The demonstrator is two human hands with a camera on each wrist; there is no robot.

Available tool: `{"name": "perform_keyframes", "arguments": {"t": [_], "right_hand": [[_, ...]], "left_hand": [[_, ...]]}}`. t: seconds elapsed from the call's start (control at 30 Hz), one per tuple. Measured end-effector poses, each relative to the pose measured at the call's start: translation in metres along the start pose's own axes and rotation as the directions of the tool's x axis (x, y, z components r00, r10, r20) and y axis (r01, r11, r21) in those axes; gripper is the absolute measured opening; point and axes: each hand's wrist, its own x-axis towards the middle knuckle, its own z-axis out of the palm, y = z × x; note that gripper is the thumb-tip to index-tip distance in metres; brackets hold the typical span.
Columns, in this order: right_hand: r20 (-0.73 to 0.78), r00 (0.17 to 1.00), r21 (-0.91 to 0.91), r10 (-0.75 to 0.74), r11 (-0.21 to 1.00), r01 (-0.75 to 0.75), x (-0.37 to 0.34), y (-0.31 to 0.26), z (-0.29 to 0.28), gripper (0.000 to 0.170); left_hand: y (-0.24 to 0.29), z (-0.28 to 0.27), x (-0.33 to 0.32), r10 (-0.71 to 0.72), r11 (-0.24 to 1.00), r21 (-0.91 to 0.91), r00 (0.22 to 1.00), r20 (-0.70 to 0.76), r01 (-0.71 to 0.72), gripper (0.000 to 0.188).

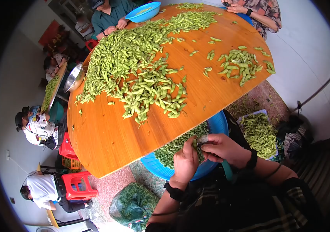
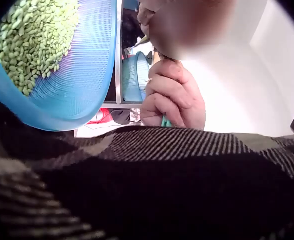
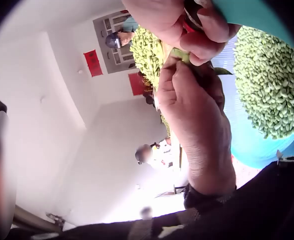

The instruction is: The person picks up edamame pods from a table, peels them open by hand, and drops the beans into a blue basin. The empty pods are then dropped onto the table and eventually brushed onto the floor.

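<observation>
Over the blue basket of shelled green beans (image 1: 168, 156), my left hand (image 1: 185, 164) pinches a green pod (image 1: 194, 143). Close against it, my right hand (image 1: 227, 150) grips a dark tool with a teal handle (image 1: 227, 171); its working end is hidden by fingers. In the right wrist view the pod (image 3: 180, 54) sits between the left hand (image 3: 202, 120) and right hand (image 3: 169, 20). The left wrist view has the right hand (image 2: 173, 95) curled round a bit of teal, with the left hand (image 2: 187, 27) blurred above.
Above the basket stands a wooden table (image 1: 110, 143) with a large heap of pods (image 1: 122, 54) and a smaller pile (image 1: 242, 65). A crate of pods (image 1: 259, 133) is at the right, a green net sack (image 1: 134, 205) on the floor. Other people sit around.
</observation>
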Motion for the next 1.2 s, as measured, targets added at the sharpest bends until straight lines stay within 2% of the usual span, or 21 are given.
{"name": "perform_keyframes", "arguments": {"t": [0.07,0.1,0.13,0.2,0.23,0.3,0.33,0.37,0.43,0.5,0.53,0.6,0.83,0.9,0.93,1.0,1.03,1.07,1.1,1.13,1.2], "right_hand": [[-0.024,0.999,-0.042,-0.027,0.999,0.026,0.000,-0.005,0.003,0.012],[-0.050,0.997,-0.083,-0.054,0.995,0.049,0.000,-0.007,0.004,0.011],[-0.050,0.997,-0.082,-0.054,0.995,0.050,0.002,-0.004,0.004,0.011],[-0.123,0.947,-0.284,-0.297,0.925,0.253,0.005,0.003,0.005,0.011],[-0.123,0.946,-0.284,-0.298,0.925,0.255,0.003,0.002,0.007,0.011],[-0.078,0.907,-0.514,-0.413,0.796,0.318,-0.002,0.002,0.011,0.011],[-0.023,0.865,-0.607,-0.502,0.694,0.386,0.001,0.010,0.009,0.011],[-0.022,0.866,-0.606,-0.500,0.695,0.386,0.000,0.008,0.011,0.011],[-0.082,0.933,-0.409,-0.351,0.865,0.290,-0.004,0.003,0.013,0.011],[-0.075,0.954,-0.317,-0.291,0.914,0.254,-0.003,0.004,0.007,0.010],[-0.060,0.972,-0.224,-0.229,0.952,0.210,-0.003,0.005,0.005,0.009],[-0.065,0.983,-0.160,-0.173,0.974,0.160,-0.006,0.000,0.005,0.009],[0.009,1.000,0.044,0.006,0.999,-0.007,-0.010,-0.006,0.002,0.011],[0.023,0.999,0.062,0.022,0.998,-0.024,-0.012,-0.010,0.002,0.011],[0.037,0.999,0.078,0.037,0.996,-0.039,-0.012,-0.013,0.001,0.011],[0.036,0.999,0.065,0.038,0.997,-0.041,-0.010,-0.014,-0.002,0.011],[0.035,0.998,0.054,0.042,0.998,-0.044,-0.009,-0.014,-0.002,0.011],[0.037,0.998,0.051,0.041,0.998,-0.043,-0.006,-0.010,-0.002,0.011],[-0.029,0.997,-0.122,-0.070,0.990,0.066,-0.003,-0.004,0.000,0.011],[-0.074,0.979,-0.296,-0.188,0.942,0.159,-0.001,0.000,0.003,0.010],[-0.091,0.973,-0.302,-0.213,0.937,0.177,-0.004,-0.002,0.006,0.010]], "left_hand": [[0.001,0.003,0.002,-0.179,0.921,-0.351,0.984,0.005,0.169,0.035],[0.000,0.005,0.003,-0.179,0.921,-0.350,0.984,0.003,0.168,0.035],[-0.001,0.007,0.004,-0.063,0.947,-0.319,0.994,-0.085,0.032,0.038],[-0.004,0.007,0.006,0.196,0.971,-0.095,0.960,-0.197,-0.218,0.049],[-0.003,0.004,0.006,0.198,0.971,-0.094,0.960,-0.197,-0.219,0.049],[0.002,0.000,0.003,0.124,0.987,0.114,0.989,-0.080,-0.114,0.057],[0.004,-0.002,0.002,0.120,0.987,0.115,0.990,-0.080,-0.110,0.057],[0.006,-0.002,0.001,0.068,0.991,0.119,0.997,-0.043,-0.062,0.056],[0.006,-0.002,0.000,0.018,0.992,0.125,1.000,-0.006,-0.017,0.056],[0.002,-0.001,-0.001,-0.015,0.992,-0.129,0.999,-0.034,0.011,0.047],[0.003,-0.002,-0.001,-0.014,0.991,-0.131,0.999,-0.029,0.010,0.047],[0.008,-0.007,-0.002,-0.159,0.916,-0.360,0.984,0.077,0.176,0.038],[0.004,-0.016,-0.001,-0.149,0.819,-0.527,0.972,0.184,0.226,0.034],[-0.005,-0.013,-0.001,-0.151,0.567,-0.756,0.943,0.296,0.327,0.034],[-0.006,-0.012,-0.001,-0.150,0.568,-0.756,0.944,0.293,0.325,0.034],[-0.007,-0.010,0.000,-0.198,0.295,-0.858,0.905,0.376,0.421,0.037],[-0.007,-0.009,0.001,-0.197,0.297,-0.859,0.907,0.373,0.418,0.037],[-0.006,-0.008,0.002,-0.221,0.133,-0.880,0.879,0.422,0.456,0.036],[-0.005,-0.007,0.003,-0.235,-0.036,-0.876,0.848,0.474,0.480,0.036],[-0.004,-0.005,0.003,-0.238,-0.037,-0.877,0.848,0.473,0.479,0.036],[-0.002,-0.002,0.003,-0.220,0.477,-0.796,0.928,0.302,0.372,0.033]]}}
